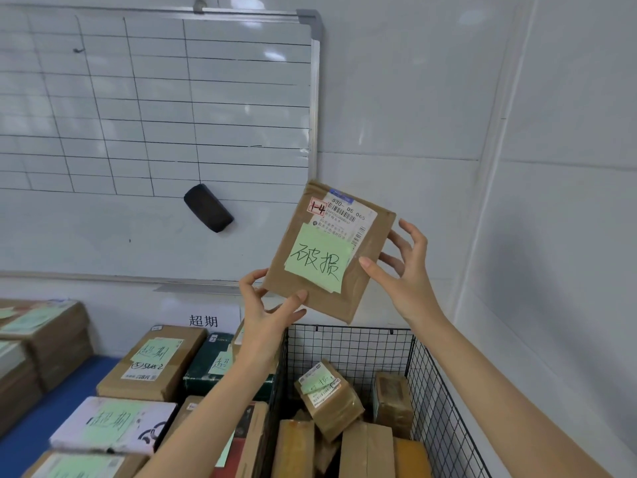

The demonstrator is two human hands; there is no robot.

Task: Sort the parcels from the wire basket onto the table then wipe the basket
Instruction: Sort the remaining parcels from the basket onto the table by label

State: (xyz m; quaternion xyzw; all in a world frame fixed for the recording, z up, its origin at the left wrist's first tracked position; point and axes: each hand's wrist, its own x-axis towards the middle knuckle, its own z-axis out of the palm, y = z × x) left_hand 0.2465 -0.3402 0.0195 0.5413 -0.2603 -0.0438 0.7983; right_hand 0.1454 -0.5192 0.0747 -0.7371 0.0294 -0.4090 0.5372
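Note:
I hold a flat brown parcel up in front of the wall, above the wire basket. It bears a white shipping label and a green handwritten sticky note. My left hand pinches its lower left corner. My right hand grips its right edge, thumb on the front and fingers behind. The black wire basket stands at the lower right and holds several brown parcels. On the blue table to the left lie several parcels with green notes.
A whiteboard with a drawn grid hangs on the wall, with a black eraser stuck to it. A paper sign is taped to the wall below it. A white wall stands close on the right of the basket.

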